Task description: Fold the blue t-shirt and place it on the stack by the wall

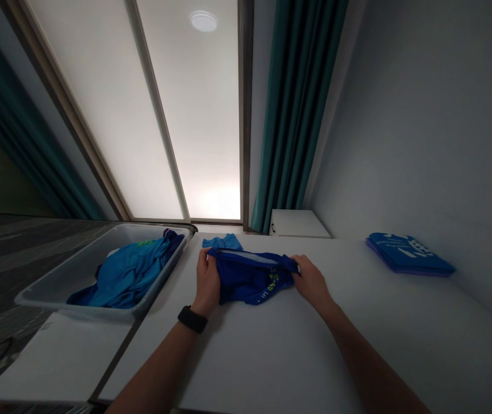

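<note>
A dark blue piece of printed clothing [246, 282] is stretched between my two hands, just above the white table. My left hand [208, 282] is closed on its left end, and a black band sits on that wrist. At the right end, my right hand [311, 280] pinches the fabric edge. Yellow-green and white printing shows near the right side of the garment. Its upper edge gapes a little, showing a lighter strip inside. Just behind it lies a light blue cloth [223, 241], partly hidden by the garment.
To the left stands a translucent plastic bin [73, 264] with crumpled blue clothes [129, 273] inside. A stack of folded blue items [410, 253] lies on the white table [272, 356] at the right, near the wall. A small white cabinet [300, 223] stands beyond the far edge.
</note>
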Motion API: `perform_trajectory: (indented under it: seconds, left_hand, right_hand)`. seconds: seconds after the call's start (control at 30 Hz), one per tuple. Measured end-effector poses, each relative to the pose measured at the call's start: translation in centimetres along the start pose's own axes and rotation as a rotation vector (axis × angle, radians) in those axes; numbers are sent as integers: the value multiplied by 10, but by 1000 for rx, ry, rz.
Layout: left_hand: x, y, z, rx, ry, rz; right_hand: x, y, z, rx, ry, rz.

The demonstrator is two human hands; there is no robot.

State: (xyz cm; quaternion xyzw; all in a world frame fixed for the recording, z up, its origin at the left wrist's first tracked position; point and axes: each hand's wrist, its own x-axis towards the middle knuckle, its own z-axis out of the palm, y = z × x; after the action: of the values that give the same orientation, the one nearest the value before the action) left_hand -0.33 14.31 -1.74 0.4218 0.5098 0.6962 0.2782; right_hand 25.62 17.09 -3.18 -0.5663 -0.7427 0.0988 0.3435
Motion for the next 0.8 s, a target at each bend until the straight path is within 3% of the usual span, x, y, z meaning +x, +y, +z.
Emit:
perform_trajectory:
  seconds: [0.07,0.13,0.27,0.33,0.4,0.6,0.73,0.8]
  left_hand:
    - [1,5,-5,137,11,99]
    - [1,10,-10,316,-78,203]
    - [1,10,-22,680,-516,369]
    - [4,4,-28,822,-697,351]
    - [9,-3,-35,889,-783,277]
    - [25,-14,-39,877,-754,124]
    - [31,-26,-16,680,-706,168]
    - [35,-36,3,550,-755,181]
  right_hand:
    - [2,0,-2,183,38,53]
    - [4,-3,-7,429,22,165]
    - [7,-9,-25,965,-91,430]
    - [8,-10,-33,1146,-101,477]
    - [8,-9,-36,1246,-114,502]
    - [3,-16,-29,1303,-425,524]
    - [-1,-23,-25,1291,-571,522]
    - [-3,-25,-23,1307,-628,525]
